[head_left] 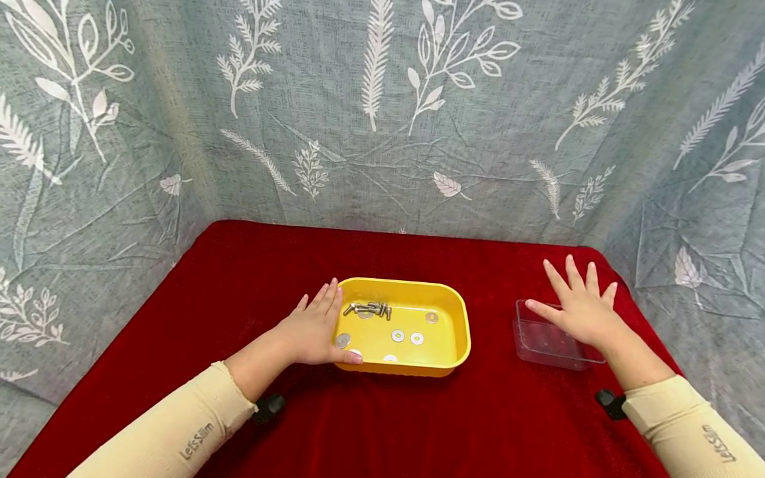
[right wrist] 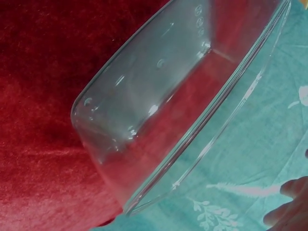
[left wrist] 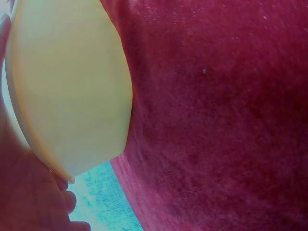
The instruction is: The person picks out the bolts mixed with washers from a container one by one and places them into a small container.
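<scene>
A blue-grey curtain [head_left: 335, 216] with white leaves hangs behind a red-draped tabletop [head_left: 478, 425]. At seven o'clock, the left hand [head_left: 313, 332] rests against a yellow tray's [head_left: 406, 292] nine o'clock side, fingers straight, thumb over the rim. Inside, bolts [head_left: 370, 309] cluster toward ten o'clock; washers [head_left: 413, 339] lie scattered. At four o'clock sits a clear box [head_left: 546, 357], the right hand [head_left: 581, 315] above, fingers spread wide.

yellow tray [head_left: 439, 342]: upright, holds bolts [head_left: 372, 308], washers [head_left: 342, 341] | clear box [head_left: 548, 357]: upright, right of tray
</scene>
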`<move>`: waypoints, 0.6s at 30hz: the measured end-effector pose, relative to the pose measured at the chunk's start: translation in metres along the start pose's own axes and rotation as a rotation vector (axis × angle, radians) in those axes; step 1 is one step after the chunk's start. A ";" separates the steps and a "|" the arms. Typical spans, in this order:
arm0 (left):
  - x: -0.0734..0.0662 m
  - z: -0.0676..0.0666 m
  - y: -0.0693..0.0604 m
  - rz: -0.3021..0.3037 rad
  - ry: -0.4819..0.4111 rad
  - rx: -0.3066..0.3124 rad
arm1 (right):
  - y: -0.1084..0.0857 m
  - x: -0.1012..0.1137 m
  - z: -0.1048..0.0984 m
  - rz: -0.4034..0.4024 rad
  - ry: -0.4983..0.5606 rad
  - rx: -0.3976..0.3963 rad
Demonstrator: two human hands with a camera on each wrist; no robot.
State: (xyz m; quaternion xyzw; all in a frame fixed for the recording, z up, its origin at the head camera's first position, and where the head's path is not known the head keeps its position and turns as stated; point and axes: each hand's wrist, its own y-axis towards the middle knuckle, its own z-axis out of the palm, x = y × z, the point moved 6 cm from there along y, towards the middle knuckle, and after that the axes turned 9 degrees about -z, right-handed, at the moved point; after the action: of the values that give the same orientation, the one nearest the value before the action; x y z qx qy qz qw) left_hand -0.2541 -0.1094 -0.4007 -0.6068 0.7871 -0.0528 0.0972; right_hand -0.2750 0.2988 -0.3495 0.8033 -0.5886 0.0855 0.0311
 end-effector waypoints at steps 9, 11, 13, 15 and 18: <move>-0.001 -0.002 0.000 -0.001 -0.010 0.000 | 0.006 0.008 -0.007 -0.008 0.001 -0.029; -0.001 -0.001 0.000 -0.002 -0.006 -0.007 | 0.009 0.012 -0.010 -0.016 -0.004 -0.044; 0.000 -0.001 -0.001 -0.002 -0.001 -0.012 | 0.013 0.017 -0.014 -0.022 -0.003 -0.056; 0.000 -0.001 -0.001 0.000 0.004 -0.016 | 0.016 0.021 -0.016 -0.027 -0.008 -0.062; 0.001 -0.002 -0.001 0.004 0.004 -0.019 | 0.020 0.027 -0.020 -0.031 -0.004 -0.064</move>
State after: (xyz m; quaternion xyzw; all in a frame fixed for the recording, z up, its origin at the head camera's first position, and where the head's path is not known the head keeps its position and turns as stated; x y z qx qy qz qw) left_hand -0.2539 -0.1108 -0.3983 -0.6062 0.7889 -0.0465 0.0897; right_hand -0.2885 0.2703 -0.3261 0.8112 -0.5784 0.0647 0.0570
